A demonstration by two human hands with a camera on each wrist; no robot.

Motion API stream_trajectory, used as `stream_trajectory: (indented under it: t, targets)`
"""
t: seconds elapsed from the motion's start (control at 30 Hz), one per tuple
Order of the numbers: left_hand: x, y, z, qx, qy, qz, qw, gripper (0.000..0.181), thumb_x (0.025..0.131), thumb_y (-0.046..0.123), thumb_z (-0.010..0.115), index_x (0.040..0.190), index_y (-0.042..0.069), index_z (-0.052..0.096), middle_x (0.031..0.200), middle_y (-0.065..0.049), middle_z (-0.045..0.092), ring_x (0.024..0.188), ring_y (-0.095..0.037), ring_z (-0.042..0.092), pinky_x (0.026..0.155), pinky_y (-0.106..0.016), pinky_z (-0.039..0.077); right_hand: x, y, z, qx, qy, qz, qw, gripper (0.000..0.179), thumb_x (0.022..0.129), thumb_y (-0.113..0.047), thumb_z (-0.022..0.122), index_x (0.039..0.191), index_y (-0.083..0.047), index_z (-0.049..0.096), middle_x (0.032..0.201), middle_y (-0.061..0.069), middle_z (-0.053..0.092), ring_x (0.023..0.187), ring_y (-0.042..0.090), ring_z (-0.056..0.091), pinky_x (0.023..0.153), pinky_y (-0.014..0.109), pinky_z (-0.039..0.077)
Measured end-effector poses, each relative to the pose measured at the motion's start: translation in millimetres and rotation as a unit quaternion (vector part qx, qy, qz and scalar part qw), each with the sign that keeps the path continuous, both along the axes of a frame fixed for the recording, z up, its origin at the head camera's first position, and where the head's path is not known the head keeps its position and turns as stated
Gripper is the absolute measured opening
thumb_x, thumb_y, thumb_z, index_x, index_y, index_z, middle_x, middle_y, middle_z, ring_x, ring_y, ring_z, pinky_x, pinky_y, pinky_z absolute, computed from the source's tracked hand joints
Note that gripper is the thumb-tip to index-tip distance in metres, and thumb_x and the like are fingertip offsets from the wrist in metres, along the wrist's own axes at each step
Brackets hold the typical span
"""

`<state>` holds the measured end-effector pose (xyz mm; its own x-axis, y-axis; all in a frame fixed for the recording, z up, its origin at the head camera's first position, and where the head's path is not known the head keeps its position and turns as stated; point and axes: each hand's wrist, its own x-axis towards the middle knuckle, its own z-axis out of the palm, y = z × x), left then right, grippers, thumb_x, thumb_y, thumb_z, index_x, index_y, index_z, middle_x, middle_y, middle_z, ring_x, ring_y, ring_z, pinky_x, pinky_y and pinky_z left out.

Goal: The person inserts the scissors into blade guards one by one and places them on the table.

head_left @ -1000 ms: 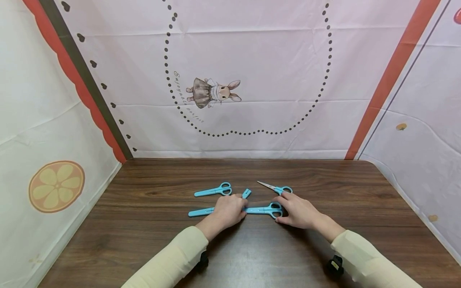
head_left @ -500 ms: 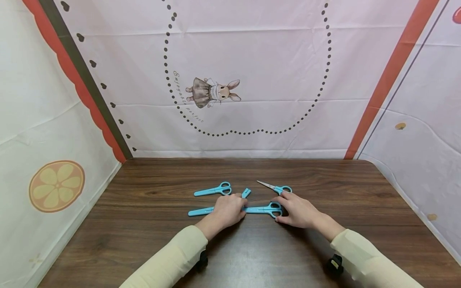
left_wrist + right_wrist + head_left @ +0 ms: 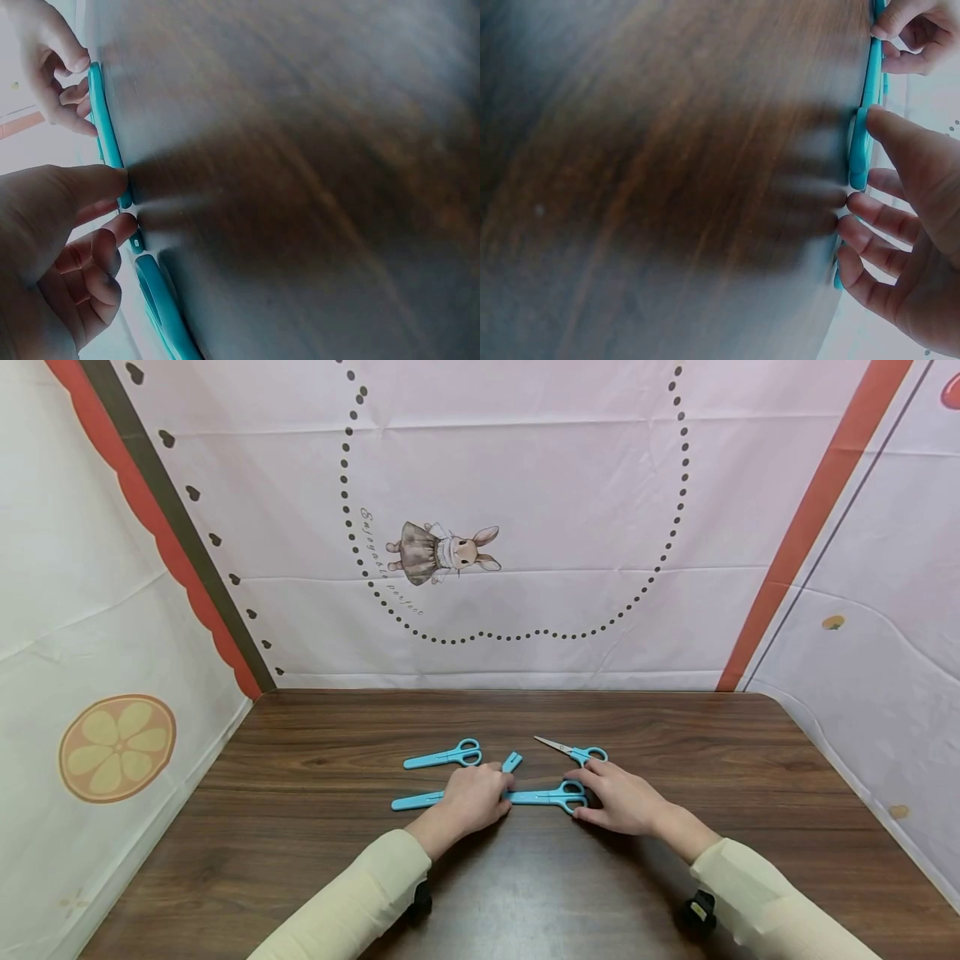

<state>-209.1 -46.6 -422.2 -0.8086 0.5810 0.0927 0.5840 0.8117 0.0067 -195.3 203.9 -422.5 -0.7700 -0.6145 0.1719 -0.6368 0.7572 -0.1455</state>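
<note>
Blue scissors point(image 3: 538, 797) in a blue sheath lie level on the table between my hands. My left hand point(image 3: 474, 799) pinches the sheath end between thumb and fingers. My right hand point(image 3: 618, 799) holds the scissors' finger loops, thumb at the near side. A small blue sheath point(image 3: 512, 762) slants out beyond the left fingers. Left of that hand lies another blue sheathed piece point(image 3: 417, 802); its right part is hidden under the hand, and a blue loop point(image 3: 166, 311) shows below the fingers in the left wrist view.
Farther back lie sheathed blue scissors point(image 3: 438, 757) on the left. Scissors with bare blades point(image 3: 557, 746) lie just beyond the right hand, pointing back left. The brown wooden table point(image 3: 322, 860) ends at a printed cloth wall point(image 3: 525, 527), with cloth at both sides.
</note>
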Motion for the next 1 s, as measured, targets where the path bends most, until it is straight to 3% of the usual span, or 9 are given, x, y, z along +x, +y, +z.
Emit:
stream_trajectory:
  t: [0.33,0.67,1.0]
  targets:
    - [0.3,-3.7,1.8,0.026,0.0,-0.006,0.9997,0.015,0.084,0.032,0.066,0.095,0.024,0.071,0.087,0.007,0.063,0.065,-0.007,0.058,0.044,-0.023,0.038,2.7,3.2,1.6,-0.007,-0.011,-0.001,0.9999,0.039,0.086,-0.03,0.064,0.118,-0.01,0.059,0.1,0.0,0.054,0.08,0.01,0.049,0.066,0.03,0.044]
    - [-1.4,-7.4,1.6,0.081,0.05,-0.016,0.9953,0.009,0.083,0.027,0.067,0.09,0.022,0.071,0.08,0.009,0.062,0.064,-0.005,0.057,0.046,-0.02,0.04,2.5,4.0,2.3,-0.02,-0.026,-0.014,0.9994,0.035,0.088,-0.031,0.06,0.118,-0.013,0.06,0.104,0.0,0.059,0.093,0.015,0.056,0.077,0.036,0.047]
    - [-5.9,-7.7,0.4,0.108,0.075,-0.001,0.9913,0.006,0.081,0.027,0.068,0.085,0.023,0.071,0.076,0.009,0.06,0.064,-0.007,0.054,0.05,-0.02,0.04,0.5,3.5,3.4,-0.041,0.018,-0.008,0.999,0.028,0.087,-0.028,0.062,0.111,-0.014,0.064,0.102,-0.003,0.059,0.09,0.011,0.055,0.075,0.032,0.047]
